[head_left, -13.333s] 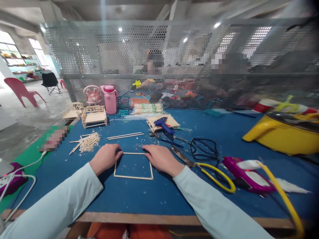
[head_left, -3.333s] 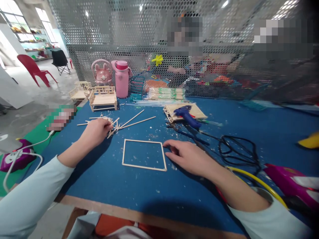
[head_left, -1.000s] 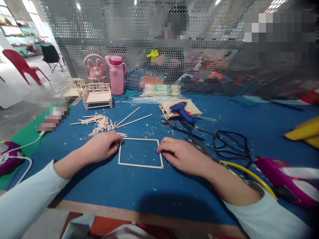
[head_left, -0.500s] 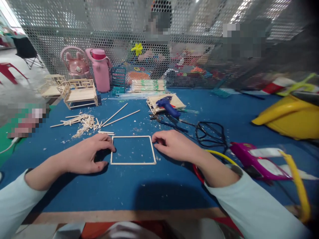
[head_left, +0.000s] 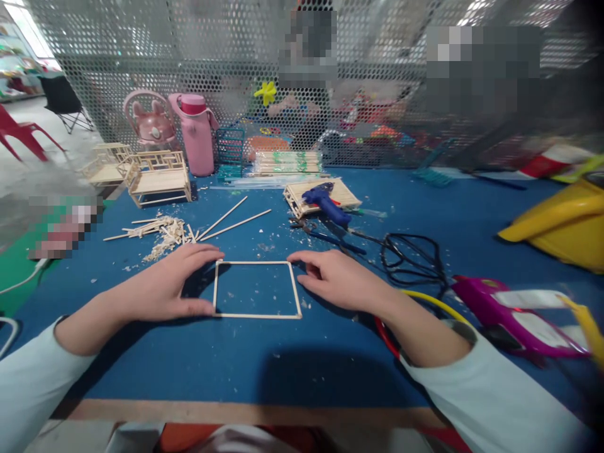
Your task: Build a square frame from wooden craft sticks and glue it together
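Note:
A rectangular frame of thin wooden sticks lies flat on the blue tabletop between my hands. My left hand is open at its left side, with the forefinger at the far left corner and the thumb at the near left corner. At the far right corner rests the forefinger of my right hand, its thumb apart from it beside the right stick. The other right fingers are curled and partly hidden. Beyond my left hand lie loose sticks and a heap of short offcuts.
Small stick-built benches and a pink bottle stand at the back left. A blue glue gun rests on a stick-built piece, with pliers nearby. Black cable and a magenta tool lie to the right.
My left thumb and forefinger have spread apart and moved to the frame's two left corners. My right forefinger has shifted slightly to the far right corner. The camera view has shifted a little.

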`<state>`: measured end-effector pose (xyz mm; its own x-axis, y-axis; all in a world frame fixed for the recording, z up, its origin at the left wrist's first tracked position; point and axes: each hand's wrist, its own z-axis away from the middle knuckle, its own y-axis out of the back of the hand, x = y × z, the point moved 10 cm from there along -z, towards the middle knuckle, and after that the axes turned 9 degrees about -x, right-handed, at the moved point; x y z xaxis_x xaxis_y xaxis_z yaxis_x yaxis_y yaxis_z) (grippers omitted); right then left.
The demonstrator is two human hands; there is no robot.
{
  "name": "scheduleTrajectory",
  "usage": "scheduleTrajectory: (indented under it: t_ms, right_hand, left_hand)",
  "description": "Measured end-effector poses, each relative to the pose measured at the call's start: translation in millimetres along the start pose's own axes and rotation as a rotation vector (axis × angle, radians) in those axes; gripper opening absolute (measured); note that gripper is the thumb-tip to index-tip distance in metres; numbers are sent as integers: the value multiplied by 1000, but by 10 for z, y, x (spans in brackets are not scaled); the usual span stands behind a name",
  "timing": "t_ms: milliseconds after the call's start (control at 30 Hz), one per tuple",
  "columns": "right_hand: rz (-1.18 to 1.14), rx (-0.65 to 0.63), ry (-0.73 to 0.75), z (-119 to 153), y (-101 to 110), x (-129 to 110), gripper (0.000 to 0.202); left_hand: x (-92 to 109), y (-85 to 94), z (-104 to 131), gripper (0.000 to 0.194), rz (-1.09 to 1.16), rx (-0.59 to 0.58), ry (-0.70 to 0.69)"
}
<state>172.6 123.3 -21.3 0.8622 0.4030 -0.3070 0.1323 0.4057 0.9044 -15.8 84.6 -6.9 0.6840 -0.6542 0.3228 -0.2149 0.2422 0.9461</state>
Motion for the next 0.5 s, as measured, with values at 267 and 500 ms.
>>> scheduleTrajectory:
  t_ms: [267, 500]
  right_hand:
    - [-12, -2, 3, -20, 3, 4, 37]
    - [-8, 0, 2, -16, 18, -8, 37]
  left_hand:
    - [-509, 119, -31, 26, -191, 77, 249]
    - [-608, 148, -129, 25, -234, 163, 392]
